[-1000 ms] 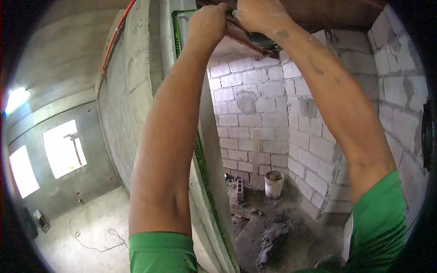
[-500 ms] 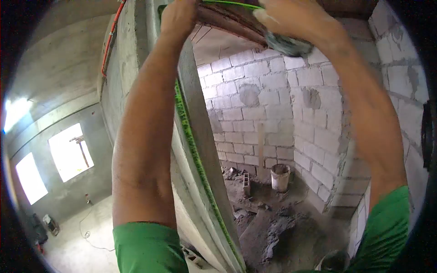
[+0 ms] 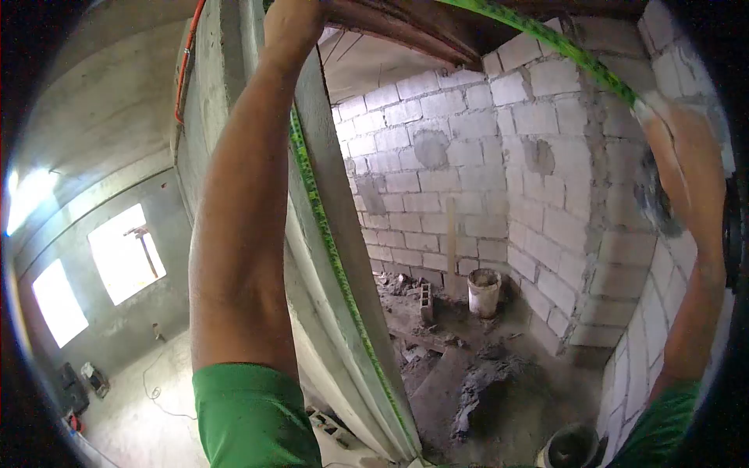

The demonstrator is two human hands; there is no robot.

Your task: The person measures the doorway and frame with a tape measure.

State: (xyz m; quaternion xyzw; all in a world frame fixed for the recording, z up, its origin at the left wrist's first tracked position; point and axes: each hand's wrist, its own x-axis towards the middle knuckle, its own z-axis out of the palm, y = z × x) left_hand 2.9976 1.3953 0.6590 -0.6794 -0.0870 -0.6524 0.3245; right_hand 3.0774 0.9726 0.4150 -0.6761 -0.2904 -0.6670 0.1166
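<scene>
Two bare hands are raised well apart. The right hand (image 3: pixel 680 148) has its fingers closed on a bright green speckled flexible strip (image 3: pixel 546 35), which slants up and leftward out of view at the top. A blurred dark grey bundle (image 3: pixel 654 191) lies against that hand. The left hand (image 3: pixel 292 30) is at the top edge, beside a grey concrete post (image 3: pixel 331 125); its fingertips are cut off, so I cannot tell what they grip. Down the post runs a green speckled length (image 3: pixel 328 234); whether it joins the strip is hidden. Beyond stands a pale block wall (image 3: pixel 468 183) with a whitish cylindrical bucket (image 3: pixel 484 299) near its foot, a small grey hollow block (image 3: pixel 426 304) to the bucket's left and dark rough rubble (image 3: pixel 476 390) nearer. Farther left, a hammer-shaped object (image 3: pixel 148 251) shows against a bright rectangular window (image 3: pixel 117 269).
</scene>
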